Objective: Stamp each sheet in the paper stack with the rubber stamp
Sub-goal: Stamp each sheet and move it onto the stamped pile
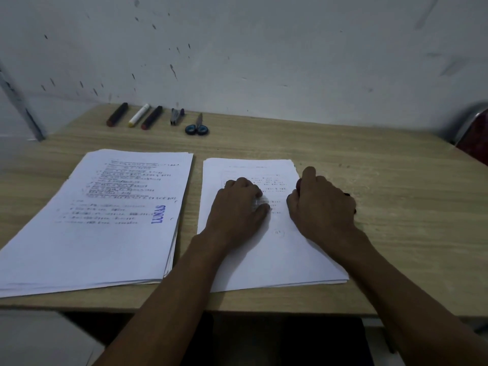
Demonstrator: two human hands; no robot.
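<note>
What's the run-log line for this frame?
left hand: flat on right-hand white paper stack | right hand: closed at stack's right edge, contents mostly hidden | left-hand white paper stack: top sheet shows blue LUNAS stamp mark

Stack of white printed paper sheets (272,249): lies flat on the counter, right of centre, top sheet unstamped. Second, thicker stack of white printed sheets (100,220): just beside it to the left, slightly fanned, top sheet bearing a blue "LUNAS" stamp mark (158,214). Rubber stamp: mostly hidden, cannot tell.

Left hand (239,204) palm-down, fingers curled — right hand (320,204) fisted.
</note>
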